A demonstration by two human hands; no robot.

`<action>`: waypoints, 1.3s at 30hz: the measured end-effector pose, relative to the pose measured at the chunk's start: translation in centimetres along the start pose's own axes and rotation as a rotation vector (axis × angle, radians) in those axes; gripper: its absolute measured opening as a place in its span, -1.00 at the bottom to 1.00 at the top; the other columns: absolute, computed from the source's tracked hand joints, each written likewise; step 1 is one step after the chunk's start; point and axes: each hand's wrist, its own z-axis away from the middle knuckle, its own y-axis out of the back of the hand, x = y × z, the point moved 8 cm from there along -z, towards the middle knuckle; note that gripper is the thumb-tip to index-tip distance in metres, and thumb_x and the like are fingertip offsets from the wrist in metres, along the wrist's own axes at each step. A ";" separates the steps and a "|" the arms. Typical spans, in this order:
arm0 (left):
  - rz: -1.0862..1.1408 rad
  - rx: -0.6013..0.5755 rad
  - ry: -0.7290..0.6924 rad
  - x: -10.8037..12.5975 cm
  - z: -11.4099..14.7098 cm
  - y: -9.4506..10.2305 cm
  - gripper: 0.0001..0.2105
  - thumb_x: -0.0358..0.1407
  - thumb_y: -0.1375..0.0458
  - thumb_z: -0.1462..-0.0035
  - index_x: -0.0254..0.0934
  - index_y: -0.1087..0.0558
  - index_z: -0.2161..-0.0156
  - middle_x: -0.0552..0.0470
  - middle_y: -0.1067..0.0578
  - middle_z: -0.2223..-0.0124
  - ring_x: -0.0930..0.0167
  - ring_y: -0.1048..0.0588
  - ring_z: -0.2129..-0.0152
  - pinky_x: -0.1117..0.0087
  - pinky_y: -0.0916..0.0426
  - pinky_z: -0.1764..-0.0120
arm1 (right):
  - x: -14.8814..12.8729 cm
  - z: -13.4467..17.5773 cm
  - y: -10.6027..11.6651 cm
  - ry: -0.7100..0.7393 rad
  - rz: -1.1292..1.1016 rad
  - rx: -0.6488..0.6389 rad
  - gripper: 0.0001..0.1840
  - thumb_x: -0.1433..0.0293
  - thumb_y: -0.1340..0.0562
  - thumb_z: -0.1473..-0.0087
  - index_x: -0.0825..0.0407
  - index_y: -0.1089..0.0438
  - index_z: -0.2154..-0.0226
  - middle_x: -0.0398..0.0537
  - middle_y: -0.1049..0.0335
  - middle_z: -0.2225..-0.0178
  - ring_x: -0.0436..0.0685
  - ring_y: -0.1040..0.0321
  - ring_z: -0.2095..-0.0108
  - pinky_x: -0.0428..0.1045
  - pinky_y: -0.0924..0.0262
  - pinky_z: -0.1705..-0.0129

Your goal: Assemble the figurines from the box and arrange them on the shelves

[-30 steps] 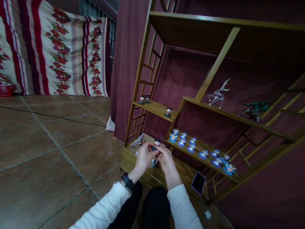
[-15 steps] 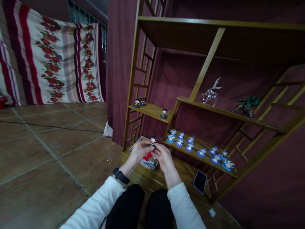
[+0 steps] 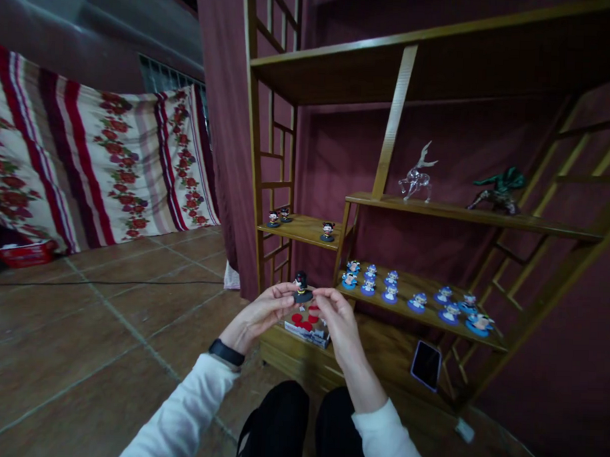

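A small black-haired figurine (image 3: 301, 282) on a dark round base is held up between my hands, turned partly sideways. My left hand (image 3: 262, 312) pinches the base from the left. My right hand (image 3: 339, 323) has its fingers closed at the base's right edge. Just below lies an open shallow box (image 3: 306, 334) with red round pieces in it, partly covered by my hands. Similar black-haired figurines stand on the small left shelf (image 3: 305, 230), one of them, a figurine (image 3: 327, 230), near its right end.
Several blue-and-white figurines (image 3: 390, 293) stand in rows on the lower right shelf. Above them are a clear deer ornament (image 3: 415, 183) and a dark green figure (image 3: 501, 190). A tablet-like device (image 3: 426, 365) leans at lower right. A cable (image 3: 133, 284) crosses the tiled floor.
The figurine has been turned from facing me to partly sideways. My right fingers have shifted along its base. The camera view has moved and tilted somewhat.
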 end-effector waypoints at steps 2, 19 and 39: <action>-0.046 -0.029 -0.005 0.1 0.1 -0.7 -0.66 -0.50 -0.31 0.21 -0.35 -0.47 0.21 -0.07 -0.54 0.21 0.38 -0.52 0.29 0.43 -0.37 0.19 | -0.4 0.2 -0.1 0.020 0.024 -0.007 -0.74 0.20 -0.24 0.08 0.01 -0.39 0.35 -0.11 -0.42 0.33 0.02 -0.36 0.36 -0.07 -0.31 0.31; -0.020 -0.051 0.043 -0.2 -0.4 -2.8 -0.72 -0.49 -0.28 0.14 -0.39 -0.48 0.22 -0.06 -0.55 0.25 0.44 -0.53 0.35 0.52 -0.38 0.22 | -2.4 0.8 0.7 0.319 0.309 0.049 -0.76 0.28 -0.08 -0.08 0.00 -0.40 0.29 -0.04 -0.35 0.22 0.07 -0.33 0.22 -0.05 -0.31 0.22; -0.224 0.277 -0.333 12.7 -9.0 -0.4 -0.59 -0.53 -0.37 0.36 -0.39 -0.42 0.28 -0.03 -0.54 0.36 0.43 -0.53 0.41 0.40 -0.38 0.20 | 14.7 9.1 9.9 0.219 1.096 -0.013 -0.80 0.41 -0.09 -0.07 -0.07 -0.42 0.40 -0.15 -0.42 0.34 -0.01 -0.39 0.30 -0.16 -0.25 0.24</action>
